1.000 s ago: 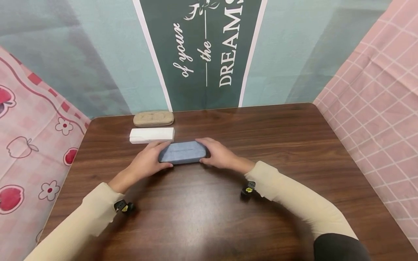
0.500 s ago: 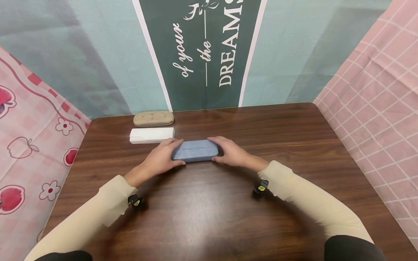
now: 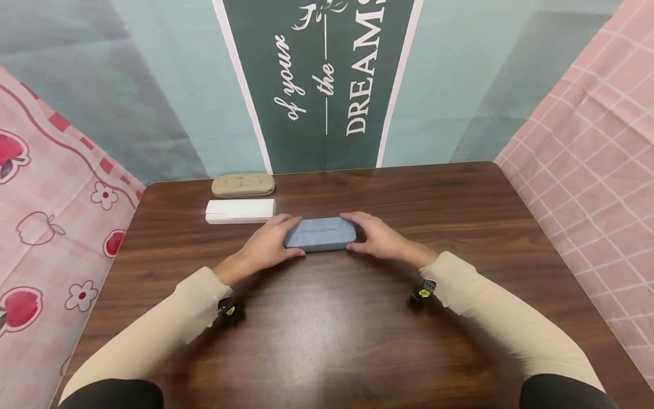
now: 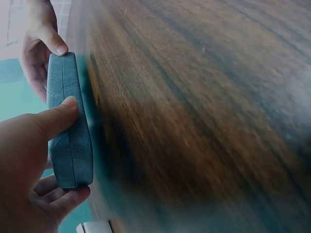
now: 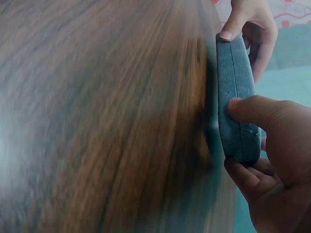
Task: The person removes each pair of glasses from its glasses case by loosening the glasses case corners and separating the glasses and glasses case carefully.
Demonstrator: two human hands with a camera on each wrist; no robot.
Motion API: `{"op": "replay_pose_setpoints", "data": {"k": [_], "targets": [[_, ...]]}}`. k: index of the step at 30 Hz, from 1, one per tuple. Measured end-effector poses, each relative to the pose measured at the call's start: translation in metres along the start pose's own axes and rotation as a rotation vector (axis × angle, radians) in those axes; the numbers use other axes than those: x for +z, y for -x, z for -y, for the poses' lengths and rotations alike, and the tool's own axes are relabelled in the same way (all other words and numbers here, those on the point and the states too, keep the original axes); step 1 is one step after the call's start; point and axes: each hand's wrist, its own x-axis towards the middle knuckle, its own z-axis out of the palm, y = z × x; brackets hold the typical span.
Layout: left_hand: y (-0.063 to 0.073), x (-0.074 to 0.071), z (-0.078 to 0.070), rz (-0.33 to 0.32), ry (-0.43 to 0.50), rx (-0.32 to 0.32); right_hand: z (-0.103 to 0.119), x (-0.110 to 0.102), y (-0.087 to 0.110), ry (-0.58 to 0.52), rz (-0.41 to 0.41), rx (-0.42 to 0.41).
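Note:
A blue glasses case (image 3: 321, 233) is held lengthwise between both hands, close over the table. My left hand (image 3: 267, 244) grips its left end, the thumb on the near side and the fingers round the end and back. At the other end my right hand (image 3: 380, 238) holds it the same way. Both wrist views show the case (image 4: 68, 121) with a thin seam running along its near side. In the right wrist view the thumb (image 5: 250, 109) presses beside that seam. The far side of the case is mostly hidden.
A white oblong case (image 3: 241, 211) lies left of the hands. Behind it, near the back edge, rests a beige glasses case (image 3: 243, 185). The dark wooden table (image 3: 434, 199) meets a teal printed cloth (image 3: 444, 85) at the back and pink cloths at both sides.
Both hands have carried the blue glasses case to the right and slightly away from me. The white and beige cases have stayed in place.

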Motion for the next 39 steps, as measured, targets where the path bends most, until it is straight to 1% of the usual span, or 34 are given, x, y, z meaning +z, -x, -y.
{"op": "replay_pose_setpoints", "data": {"k": [4, 11, 20, 31, 36, 39], "targets": [[-0.006, 0.004, 0.000, 0.004, 0.002, -0.002, -0.006, -0.003, 0.001, 0.006, -0.003, -0.004], [-0.019, 0.009, 0.000, 0.023, 0.000, 0.003, -0.016, -0.008, 0.003, 0.018, -0.010, -0.005], [-0.031, 0.012, -0.003, 0.053, 0.011, -0.023, -0.028, -0.010, 0.004, 0.015, -0.022, -0.007], [-0.036, 0.018, -0.004, 0.038, 0.031, -0.047, -0.033, -0.011, 0.002, 0.010, -0.020, 0.008], [-0.036, 0.020, -0.002, 0.026, 0.061, -0.049, -0.034, -0.011, 0.002, 0.009, -0.025, 0.006], [-0.035, 0.022, 0.001, 0.024, 0.089, -0.039, -0.034, -0.011, 0.002, 0.010, -0.027, 0.008]]}}
